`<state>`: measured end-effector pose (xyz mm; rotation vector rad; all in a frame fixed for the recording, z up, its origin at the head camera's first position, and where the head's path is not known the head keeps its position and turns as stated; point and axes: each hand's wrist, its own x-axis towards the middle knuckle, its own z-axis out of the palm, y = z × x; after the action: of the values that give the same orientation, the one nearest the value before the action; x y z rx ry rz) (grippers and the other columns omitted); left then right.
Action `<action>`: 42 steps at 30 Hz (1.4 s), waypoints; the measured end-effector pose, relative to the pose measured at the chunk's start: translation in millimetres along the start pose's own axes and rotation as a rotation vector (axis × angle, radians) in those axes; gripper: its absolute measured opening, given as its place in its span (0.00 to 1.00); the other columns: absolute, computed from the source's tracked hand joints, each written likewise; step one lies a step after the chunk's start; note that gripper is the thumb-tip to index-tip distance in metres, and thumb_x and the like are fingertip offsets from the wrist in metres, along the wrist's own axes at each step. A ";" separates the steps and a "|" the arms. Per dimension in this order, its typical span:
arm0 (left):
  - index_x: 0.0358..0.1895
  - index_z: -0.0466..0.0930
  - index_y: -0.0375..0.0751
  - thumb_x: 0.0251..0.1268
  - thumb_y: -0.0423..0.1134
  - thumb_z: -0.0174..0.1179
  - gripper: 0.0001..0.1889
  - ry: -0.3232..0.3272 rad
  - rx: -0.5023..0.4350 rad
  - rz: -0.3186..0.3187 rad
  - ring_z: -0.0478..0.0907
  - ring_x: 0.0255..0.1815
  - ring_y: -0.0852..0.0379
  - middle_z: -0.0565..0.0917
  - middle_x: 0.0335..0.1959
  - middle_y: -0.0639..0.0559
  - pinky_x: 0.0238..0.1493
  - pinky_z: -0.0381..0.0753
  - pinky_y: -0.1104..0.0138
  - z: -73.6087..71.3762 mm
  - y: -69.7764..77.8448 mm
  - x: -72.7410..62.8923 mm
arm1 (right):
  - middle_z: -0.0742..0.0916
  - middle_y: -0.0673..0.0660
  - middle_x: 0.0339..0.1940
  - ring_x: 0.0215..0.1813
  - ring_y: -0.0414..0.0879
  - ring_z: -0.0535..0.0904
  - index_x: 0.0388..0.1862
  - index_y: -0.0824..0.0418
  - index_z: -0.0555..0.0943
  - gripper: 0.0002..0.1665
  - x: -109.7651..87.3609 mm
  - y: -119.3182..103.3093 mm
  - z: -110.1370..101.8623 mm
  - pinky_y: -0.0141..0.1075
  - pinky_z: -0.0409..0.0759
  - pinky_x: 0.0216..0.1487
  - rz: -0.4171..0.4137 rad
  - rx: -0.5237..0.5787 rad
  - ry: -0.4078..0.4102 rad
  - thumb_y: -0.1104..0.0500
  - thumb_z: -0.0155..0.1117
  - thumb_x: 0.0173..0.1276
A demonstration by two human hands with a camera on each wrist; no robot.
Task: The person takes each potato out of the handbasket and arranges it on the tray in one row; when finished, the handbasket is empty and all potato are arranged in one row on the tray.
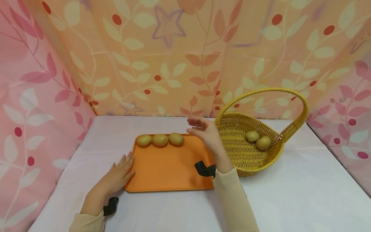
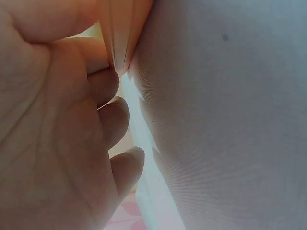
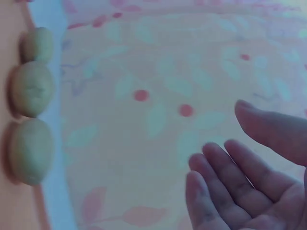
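My left hand (image 1: 118, 175) lies along the left edge of an orange tray (image 1: 168, 167), fingers extended and touching its side. In the left wrist view, the tray's edge (image 2: 122, 33) meets the fingers. Three potatoes sit in a row along the tray's back edge: a left one (image 1: 144, 140), a middle one (image 1: 160, 140) and a right one (image 1: 176, 139). My right hand (image 1: 207, 133) is raised over the tray's back right corner, between that row and a yellow wicker basket (image 1: 243, 154). Nothing is in its loosely bent fingers, and the right wrist view shows its palm (image 3: 259, 211).
Inside the basket, two more potatoes (image 1: 263, 143) lie against its right wall. A tall arched handle (image 1: 262, 91) rises over the basket. White cloth (image 1: 304, 193) covers the table, and floral curtains (image 1: 174, 64) enclose its back and sides.
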<state>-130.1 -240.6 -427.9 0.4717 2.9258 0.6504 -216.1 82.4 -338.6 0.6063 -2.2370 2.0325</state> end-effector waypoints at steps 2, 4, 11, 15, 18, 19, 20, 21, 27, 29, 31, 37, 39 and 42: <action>0.69 0.55 0.24 0.70 0.41 0.52 0.32 -0.001 -0.001 0.001 0.48 0.71 0.31 0.54 0.72 0.32 0.62 0.45 0.33 -0.3 0.0 0.0 | 0.81 0.67 0.54 0.56 0.55 0.76 0.56 0.73 0.75 0.23 -4.2 -8.8 -6.2 0.40 0.75 0.57 -0.011 -0.001 -0.018 0.72 0.64 0.60; 0.69 0.55 0.24 0.70 0.41 0.52 0.32 0.000 -0.002 0.001 0.48 0.71 0.31 0.54 0.72 0.32 0.62 0.45 0.33 -0.8 0.3 -0.1 | 0.81 0.67 0.52 0.55 0.54 0.77 0.55 0.73 0.76 0.23 -8.6 -17.8 -12.9 0.39 0.76 0.56 -0.026 -0.014 -0.037 0.72 0.65 0.60; 0.69 0.55 0.23 0.70 0.40 0.52 0.32 -0.001 -0.007 0.007 0.48 0.71 0.30 0.54 0.71 0.31 0.62 0.45 0.33 -2.5 1.6 -0.4 | 0.84 0.58 0.49 0.50 0.48 0.81 0.55 0.73 0.76 0.22 -23.5 -37.9 -42.6 0.36 0.78 0.51 -0.020 0.015 -0.055 0.72 0.65 0.60; 0.68 0.55 0.23 0.70 0.40 0.52 0.31 -0.002 -0.005 0.008 0.48 0.70 0.30 0.54 0.71 0.31 0.61 0.46 0.32 -2.5 1.5 -0.5 | 0.85 0.53 0.48 0.50 0.48 0.81 0.55 0.74 0.75 0.23 -28.4 -39.5 -59.3 0.34 0.79 0.50 -0.029 0.046 -0.038 0.72 0.64 0.60; 0.68 0.55 0.23 0.70 0.39 0.52 0.31 -0.003 -0.003 0.008 0.48 0.70 0.30 0.54 0.71 0.31 0.61 0.46 0.32 -2.5 1.6 -0.7 | 0.85 0.55 0.48 0.51 0.50 0.80 0.54 0.75 0.76 0.22 -30.6 -37.8 -71.1 0.34 0.78 0.51 -0.054 0.077 -0.013 0.73 0.64 0.60; 0.68 0.55 0.23 0.69 0.39 0.52 0.31 -0.003 -0.003 0.007 0.48 0.70 0.30 0.54 0.71 0.30 0.61 0.46 0.32 -2.6 1.7 -0.8 | 0.85 0.56 0.48 0.52 0.50 0.80 0.54 0.75 0.76 0.22 -31.3 -36.8 -75.2 0.34 0.78 0.50 -0.064 0.086 0.001 0.74 0.64 0.60; 0.68 0.55 0.23 0.69 0.39 0.52 0.31 -0.003 -0.003 0.008 0.48 0.70 0.30 0.54 0.71 0.30 0.61 0.46 0.32 -2.7 1.8 -0.9 | 0.85 0.57 0.47 0.51 0.51 0.80 0.54 0.75 0.76 0.21 -31.9 -35.8 -79.3 0.34 0.79 0.50 -0.075 0.097 0.016 0.75 0.63 0.60; 0.68 0.55 0.23 0.69 0.40 0.52 0.32 -0.002 -0.004 0.007 0.49 0.70 0.30 0.54 0.71 0.31 0.61 0.46 0.32 -2.8 1.9 -0.9 | 0.85 0.57 0.47 0.51 0.51 0.80 0.53 0.76 0.76 0.21 -32.4 -34.5 -83.4 0.34 0.79 0.49 -0.085 0.105 0.031 0.75 0.63 0.60; 0.68 0.55 0.22 0.70 0.40 0.52 0.32 -0.001 -0.015 0.004 0.48 0.70 0.30 0.54 0.71 0.31 0.61 0.45 0.32 -1.0 1.5 -1.4 | 0.87 0.54 0.43 0.47 0.46 0.82 0.51 0.77 0.77 0.18 -35.3 -28.7 -104.5 0.31 0.79 0.47 -0.118 0.132 0.143 0.76 0.61 0.60; 0.69 0.54 0.23 0.70 0.40 0.52 0.32 -0.007 -0.022 0.001 0.48 0.71 0.30 0.54 0.71 0.31 0.61 0.45 0.32 -0.2 1.3 -1.4 | 0.87 0.54 0.41 0.45 0.45 0.83 0.48 0.76 0.79 0.16 -36.0 -27.0 -110.8 0.30 0.79 0.46 -0.120 0.141 0.183 0.76 0.62 0.60; 0.69 0.54 0.23 0.70 0.41 0.52 0.32 -0.010 -0.025 0.002 0.47 0.71 0.30 0.53 0.71 0.31 0.61 0.45 0.32 0.3 0.9 -1.5 | 0.88 0.54 0.39 0.44 0.44 0.83 0.46 0.75 0.80 0.14 -36.2 -24.9 -117.7 0.29 0.80 0.45 -0.115 0.135 0.199 0.76 0.62 0.60; 0.68 0.54 0.22 0.70 0.40 0.52 0.32 -0.006 -0.025 0.015 0.48 0.70 0.29 0.53 0.71 0.30 0.61 0.45 0.31 -1.8 0.6 -0.5 | 0.87 0.48 0.38 0.43 0.39 0.83 0.49 0.77 0.77 0.17 -34.6 -14.5 -145.7 0.26 0.78 0.46 0.012 -0.025 0.138 0.71 0.63 0.62; 0.68 0.54 0.22 0.70 0.40 0.52 0.32 -0.008 -0.025 0.015 0.48 0.70 0.29 0.53 0.71 0.30 0.61 0.45 0.31 -2.1 0.4 -0.1 | 0.87 0.44 0.38 0.44 0.37 0.82 0.51 0.76 0.76 0.19 -33.0 -10.1 -156.3 0.24 0.76 0.46 0.080 -0.135 0.122 0.66 0.65 0.63; 0.68 0.54 0.22 0.70 0.40 0.53 0.32 -0.011 -0.020 0.010 0.48 0.70 0.29 0.53 0.71 0.30 0.61 0.45 0.31 -1.2 -0.3 0.1 | 0.86 0.44 0.40 0.43 0.34 0.80 0.52 0.73 0.76 0.21 -29.0 -1.7 -171.7 0.23 0.74 0.46 0.160 -0.300 0.087 0.61 0.65 0.64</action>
<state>-130.5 -241.4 -427.0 0.4870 2.9052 0.6753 -226.0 255.6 -323.5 0.3151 -2.5380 1.6925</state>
